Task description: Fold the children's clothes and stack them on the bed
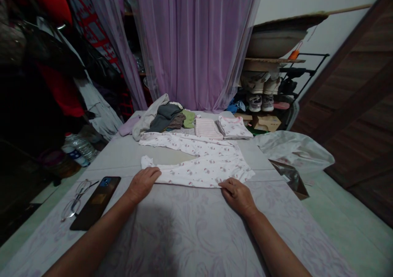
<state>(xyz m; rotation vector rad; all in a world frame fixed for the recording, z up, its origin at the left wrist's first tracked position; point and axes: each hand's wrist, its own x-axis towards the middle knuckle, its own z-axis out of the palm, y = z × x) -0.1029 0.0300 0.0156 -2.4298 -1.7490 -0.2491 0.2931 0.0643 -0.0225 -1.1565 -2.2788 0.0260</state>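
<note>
A pair of white printed children's pants (211, 168) lies spread on the bed, legs to the left, waist to the right. My left hand (143, 183) is closed over the near leg close to its cuff, fingers on top of the cloth. At the near edge by the waist, my right hand (238, 194) pinches the fabric, fingers curled. Behind the pants are a folded striped garment (208, 128) and a stack of folded printed clothes (235, 128). To their left sits a loose heap of clothes (167, 116) in grey, green and brown.
A phone (95, 203) and eyeglasses (76, 199) lie on the bed (196, 236) left of my left arm. Purple curtains (196, 43) hang behind. Right of the bed are a plastic bag (294, 150) and a shoe rack (270, 80); water bottles (80, 146) stand at left.
</note>
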